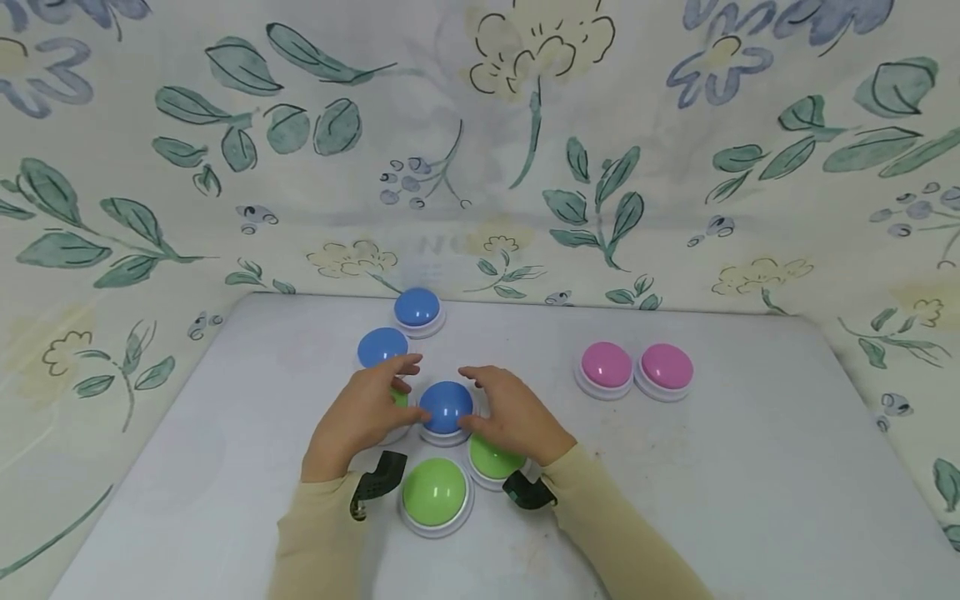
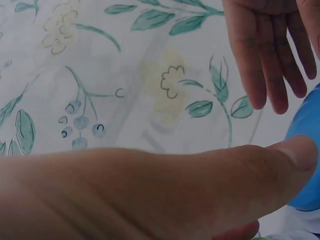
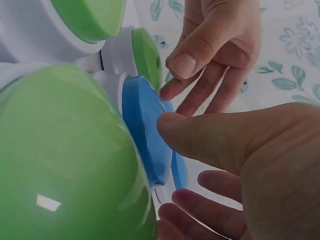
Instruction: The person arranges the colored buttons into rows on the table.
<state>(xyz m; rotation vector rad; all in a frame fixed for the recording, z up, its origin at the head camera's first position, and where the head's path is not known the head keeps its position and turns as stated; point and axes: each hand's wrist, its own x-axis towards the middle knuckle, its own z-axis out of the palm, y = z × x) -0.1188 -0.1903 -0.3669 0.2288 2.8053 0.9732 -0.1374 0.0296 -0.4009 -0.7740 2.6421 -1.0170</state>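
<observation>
A blue dome button (image 1: 447,405) on a white base stands on the white table between the two hands. My left hand (image 1: 362,412) is at its left, thumb reaching to the dome's side and fingers loosely bent. At its right is my right hand (image 1: 517,417), thumb also at the dome's edge, fingers loosely spread. In the right wrist view the blue dome (image 3: 142,127) is not enclosed by either hand. One green button (image 1: 400,398) is mostly hidden behind the left hand. Another green button (image 1: 495,458) lies partly under the right hand. A third green button (image 1: 434,492) sits in front.
Two more blue buttons (image 1: 382,345) (image 1: 417,307) stand behind the left hand, toward the table's back edge. To the right are two pink buttons (image 1: 607,365) (image 1: 667,367), side by side. A flower-patterned cloth (image 1: 450,250) surrounds the white table (image 1: 750,500).
</observation>
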